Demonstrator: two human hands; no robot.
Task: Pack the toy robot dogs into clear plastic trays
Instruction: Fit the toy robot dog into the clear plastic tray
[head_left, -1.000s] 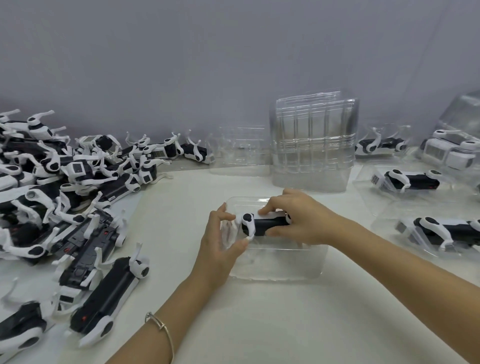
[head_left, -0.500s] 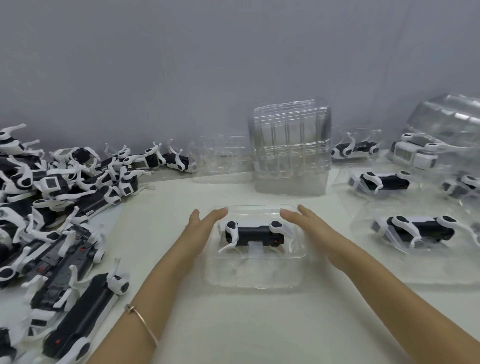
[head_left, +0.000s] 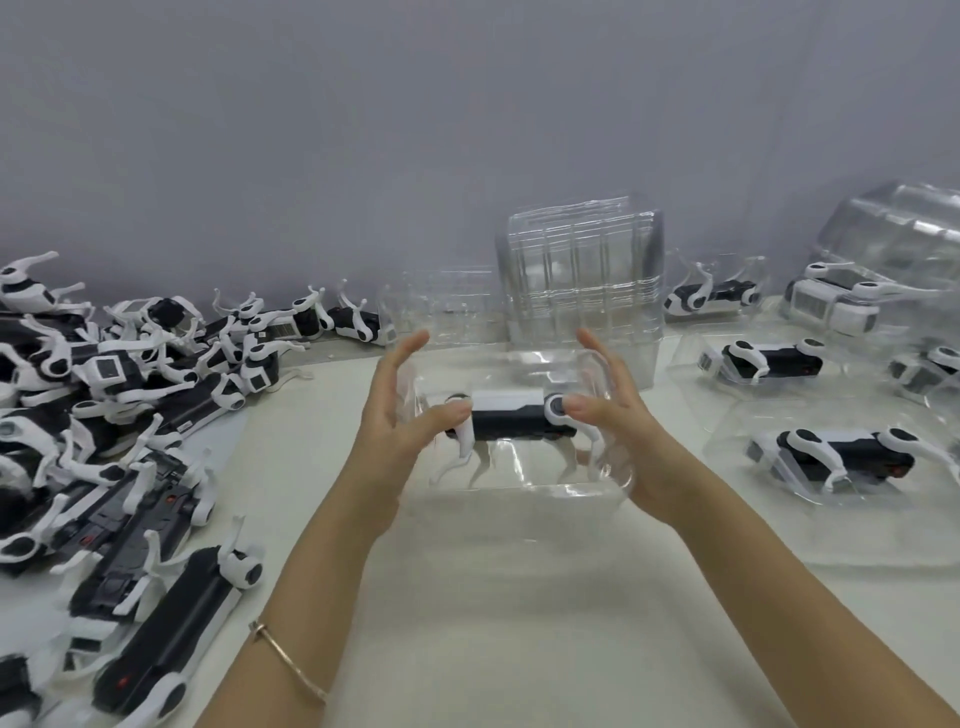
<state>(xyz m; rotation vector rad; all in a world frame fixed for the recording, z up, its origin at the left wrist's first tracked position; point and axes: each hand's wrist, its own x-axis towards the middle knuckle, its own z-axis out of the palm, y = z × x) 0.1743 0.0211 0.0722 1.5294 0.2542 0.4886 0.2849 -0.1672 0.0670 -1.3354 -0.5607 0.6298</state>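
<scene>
A clear plastic tray (head_left: 519, 361) with a black-and-white toy robot dog (head_left: 514, 415) lying in it is raised off the white table (head_left: 493, 597) and tipped toward me. My left hand (head_left: 395, 431) grips the tray's left end, thumb on the dog's left leg joint. My right hand (head_left: 623, 431) grips the right end, thumb on the dog's right leg joint. The fingers of both hands reach up behind the tray's ends.
A heap of loose robot dogs (head_left: 104, 415) covers the table's left side. A stack of empty trays (head_left: 582, 280) stands behind the held tray, a single empty tray (head_left: 441, 306) beside it. Trays holding dogs (head_left: 831, 457) lie at the right.
Half a second ago both hands lay open on either side of the tray on the table. Now they have taken hold of it, lifted it and tilted it toward me.
</scene>
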